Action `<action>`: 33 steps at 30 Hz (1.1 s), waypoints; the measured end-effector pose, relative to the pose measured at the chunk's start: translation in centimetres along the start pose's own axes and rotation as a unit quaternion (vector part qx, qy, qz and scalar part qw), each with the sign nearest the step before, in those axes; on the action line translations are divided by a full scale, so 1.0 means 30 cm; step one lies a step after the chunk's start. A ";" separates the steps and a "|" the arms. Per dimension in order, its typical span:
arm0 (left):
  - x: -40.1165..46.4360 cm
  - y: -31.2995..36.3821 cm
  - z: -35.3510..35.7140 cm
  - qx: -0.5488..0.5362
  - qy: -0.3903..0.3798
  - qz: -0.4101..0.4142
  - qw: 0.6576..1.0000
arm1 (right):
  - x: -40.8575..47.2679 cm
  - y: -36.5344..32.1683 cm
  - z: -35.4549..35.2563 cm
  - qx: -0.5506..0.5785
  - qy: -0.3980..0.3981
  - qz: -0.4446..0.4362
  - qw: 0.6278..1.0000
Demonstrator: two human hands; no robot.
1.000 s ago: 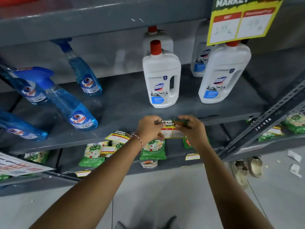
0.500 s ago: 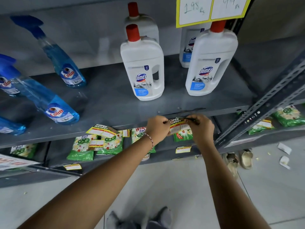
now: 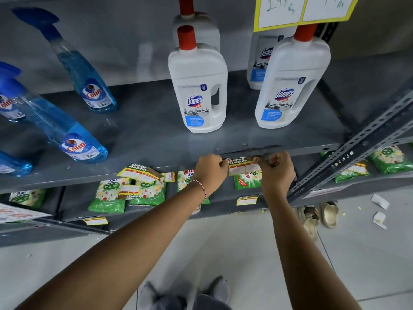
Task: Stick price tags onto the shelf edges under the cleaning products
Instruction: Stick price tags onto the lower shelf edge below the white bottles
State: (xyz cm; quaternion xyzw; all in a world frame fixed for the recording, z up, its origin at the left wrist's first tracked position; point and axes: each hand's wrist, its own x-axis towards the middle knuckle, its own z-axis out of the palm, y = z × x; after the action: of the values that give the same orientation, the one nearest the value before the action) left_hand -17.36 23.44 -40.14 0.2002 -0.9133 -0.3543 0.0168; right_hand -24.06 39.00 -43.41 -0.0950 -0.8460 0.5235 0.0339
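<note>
A yellow "Super Market" price tag [image 3: 243, 167] is held against the front edge of the grey shelf [image 3: 312, 149], below and between two white Domex bottles [image 3: 197, 86] [image 3: 290, 83]. My left hand [image 3: 210, 173] pinches the tag's left end. My right hand [image 3: 276, 173] pinches its right end. Both thumbs and fingers press at the tag's top corners on the shelf edge. A second tag [image 3: 139, 173] sits tilted on the same edge further left, below the blue Colin spray bottles [image 3: 85, 79].
Green detergent sachets [image 3: 107, 195] lie on the lower shelf, whose edge carries small yellow tags [image 3: 247, 199]. A perforated steel upright [image 3: 357, 146] slants at the right. A large price sign [image 3: 299, 10] hangs above. Sandals [image 3: 328, 214] and paper scraps [image 3: 378, 201] lie on the floor.
The view has dipped and moved closer to the shelf. Both hands have lifted the tag slightly, from just under the shelf edge up onto it.
</note>
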 end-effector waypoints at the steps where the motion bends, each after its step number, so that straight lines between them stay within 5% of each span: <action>1: -0.004 -0.014 -0.013 -0.012 0.002 0.003 1.000 | -0.012 -0.001 0.007 0.000 0.009 0.003 1.000; 6: -0.055 -0.104 -0.180 0.037 0.038 0.047 0.997 | -0.105 -0.020 0.034 -0.008 0.031 -0.009 0.999; 9: -0.100 -0.185 -0.347 0.153 0.090 0.098 0.979 | -0.206 -0.075 0.098 -0.013 -0.060 -0.078 0.995; 12: -0.113 -0.302 -0.482 0.233 0.082 -0.005 0.969 | -0.303 -0.138 0.202 -0.031 -0.171 -0.175 0.969; 15: -0.129 -0.372 -0.544 0.150 0.025 -0.057 0.987 | -0.388 -0.199 0.332 -0.094 -0.243 -0.276 0.925; 20: -0.210 -0.421 -0.561 0.078 0.018 -0.026 0.996 | -0.496 -0.282 0.457 -0.148 -0.304 -0.287 0.896; 27: -0.379 -0.704 -0.707 -0.054 0.120 -0.072 0.989 | -0.707 -0.406 0.571 -0.051 -0.428 -0.230 0.873; 33: -0.446 -0.932 -0.893 -0.119 0.219 -0.171 0.953 | -0.929 -0.525 0.826 -0.124 -0.405 -0.295 0.857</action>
State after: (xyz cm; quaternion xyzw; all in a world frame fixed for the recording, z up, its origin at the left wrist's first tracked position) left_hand 9.45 -7.35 -36.88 0.4228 -0.7904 -0.4056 0.1790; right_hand -2.60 4.90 -39.32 0.3755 -0.8317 0.3717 -0.1708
